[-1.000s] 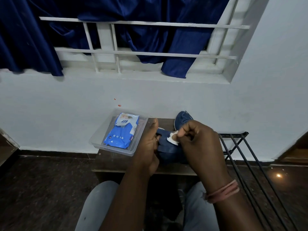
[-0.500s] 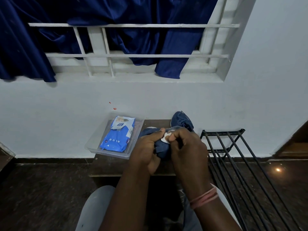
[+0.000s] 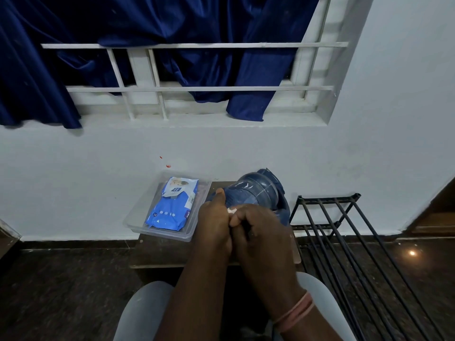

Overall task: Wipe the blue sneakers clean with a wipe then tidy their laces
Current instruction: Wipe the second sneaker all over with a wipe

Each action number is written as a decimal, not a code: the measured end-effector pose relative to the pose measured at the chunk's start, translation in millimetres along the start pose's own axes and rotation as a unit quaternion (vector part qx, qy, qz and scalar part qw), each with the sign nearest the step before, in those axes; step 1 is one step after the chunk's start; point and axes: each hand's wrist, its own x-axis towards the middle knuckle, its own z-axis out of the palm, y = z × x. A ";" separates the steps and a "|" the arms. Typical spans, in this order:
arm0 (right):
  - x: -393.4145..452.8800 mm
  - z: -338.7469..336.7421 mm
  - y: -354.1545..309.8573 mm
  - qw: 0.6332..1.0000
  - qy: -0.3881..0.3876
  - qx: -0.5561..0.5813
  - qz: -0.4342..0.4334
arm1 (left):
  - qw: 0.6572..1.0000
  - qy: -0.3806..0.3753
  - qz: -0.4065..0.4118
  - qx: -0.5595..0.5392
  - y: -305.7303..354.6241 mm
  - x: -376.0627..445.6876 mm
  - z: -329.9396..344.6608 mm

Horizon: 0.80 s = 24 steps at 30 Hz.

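Sneaker (image 3: 256,193) tipped sole-up at the far right of the table (image 3: 167,252), long axis running away from the person. It is gripped by the left hand (image 3: 214,222); a wipe (image 3: 232,211) is pinched in the right hand (image 3: 261,232), just nearside of the sole. Second sneaker (image 3: 283,212) lies partly hidden behind.

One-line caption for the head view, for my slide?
Left hand steadies a blue sneaker, sole up, while right hand pinches a white wipe against it.
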 end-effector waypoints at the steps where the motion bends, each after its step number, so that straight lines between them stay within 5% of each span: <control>1: 2.3 -1.9 2.9 1.000 0.008 0.000 0.000 | 1.000 0.003 -0.003 -0.007 -0.4 -0.1 0.6; 4: 18.5 -11.2 22.7 0.996 0.079 -0.026 0.038 | 1.000 0.022 0.003 -0.008 -5.9 -1.1 4.4; 9: 3.8 -6.3 8.9 0.999 0.015 -0.028 -0.019 | 1.000 0.025 0.016 0.007 -0.9 -0.5 5.4; 13: 22.0 -16.2 26.3 0.996 0.075 -0.021 0.032 | 0.998 0.039 0.029 0.030 -4.5 5.0 6.0; 16: 13.0 -11.3 12.8 0.999 0.002 -0.032 -0.009 | 0.998 0.056 0.016 0.020 -0.7 5.7 6.9; 21: 24.6 -17.8 25.9 0.998 0.055 -0.014 0.022 | 0.997 0.034 0.041 0.048 3.5 -3.0 6.3; 24: 12.9 -9.1 10.7 0.999 -0.019 -0.031 -0.024 | 0.997 0.058 0.030 0.034 9.3 -0.8 10.5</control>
